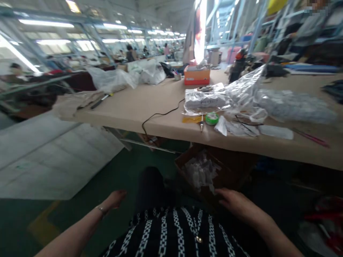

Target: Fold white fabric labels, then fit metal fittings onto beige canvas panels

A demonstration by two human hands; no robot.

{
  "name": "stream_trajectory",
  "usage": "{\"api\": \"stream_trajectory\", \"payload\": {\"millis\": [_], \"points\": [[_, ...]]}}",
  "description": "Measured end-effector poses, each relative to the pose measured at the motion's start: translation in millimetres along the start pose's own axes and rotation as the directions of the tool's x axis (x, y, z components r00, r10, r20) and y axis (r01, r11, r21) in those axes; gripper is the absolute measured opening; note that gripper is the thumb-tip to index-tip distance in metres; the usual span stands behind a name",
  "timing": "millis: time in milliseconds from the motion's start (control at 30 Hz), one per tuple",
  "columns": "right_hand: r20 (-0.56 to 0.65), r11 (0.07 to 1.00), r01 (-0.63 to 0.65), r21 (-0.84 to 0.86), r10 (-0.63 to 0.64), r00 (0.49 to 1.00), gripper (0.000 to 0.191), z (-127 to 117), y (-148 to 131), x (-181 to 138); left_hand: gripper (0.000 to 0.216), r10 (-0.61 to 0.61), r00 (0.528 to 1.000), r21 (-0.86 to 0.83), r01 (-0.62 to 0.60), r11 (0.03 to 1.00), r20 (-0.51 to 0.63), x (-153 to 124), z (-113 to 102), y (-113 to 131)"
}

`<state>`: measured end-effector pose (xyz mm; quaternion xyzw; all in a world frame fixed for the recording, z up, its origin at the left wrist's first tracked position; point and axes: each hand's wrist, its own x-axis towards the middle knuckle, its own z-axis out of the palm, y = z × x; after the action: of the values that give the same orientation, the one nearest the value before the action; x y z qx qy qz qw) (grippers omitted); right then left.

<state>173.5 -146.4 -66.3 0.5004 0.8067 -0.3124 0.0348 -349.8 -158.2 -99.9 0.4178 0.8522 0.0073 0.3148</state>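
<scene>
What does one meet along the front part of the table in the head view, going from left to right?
Black cable → small tool → green tape roll → white papers → flat white packet → red pen.

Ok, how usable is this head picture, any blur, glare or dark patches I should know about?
Head view: the whole picture is smeared by motion blur, so the clear plastic bags on the tan tabletop lack detail; the ceiling strip lights and a bright panel are blown out; under the table it is dim, where the right hand sits by the brown cardboard box and the left hand hangs free.
</scene>
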Motion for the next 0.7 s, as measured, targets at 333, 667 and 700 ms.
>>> {"api": "stream_trajectory", "payload": {"millis": [333, 667, 700], "points": [[0.003, 0.998, -0.035, -0.045, 0.035, 0.999, 0.049, 32.0, 45.5, 7.9, 0.028, -0.023, 0.999, -0.029, 0.022, 0.999, -0.046, -15.4, -36.4, 34.3], [-0.053, 0.999, -0.021, 0.033, 0.023, 0.998, 0.047, 28.3, 45.3, -2.4, 0.033, 0.020, 0.999, -0.042, -0.021, 0.999, -0.031, -11.0, -39.1, 43.2], [-0.064, 0.999, -0.009, 0.037, 0.012, 0.998, 0.046, 26.0, 42.1, -3.8, 0.033, 0.022, 0.999, -0.051, -0.023, 0.998, -0.028, -11.0, -36.8, 43.3]]}}
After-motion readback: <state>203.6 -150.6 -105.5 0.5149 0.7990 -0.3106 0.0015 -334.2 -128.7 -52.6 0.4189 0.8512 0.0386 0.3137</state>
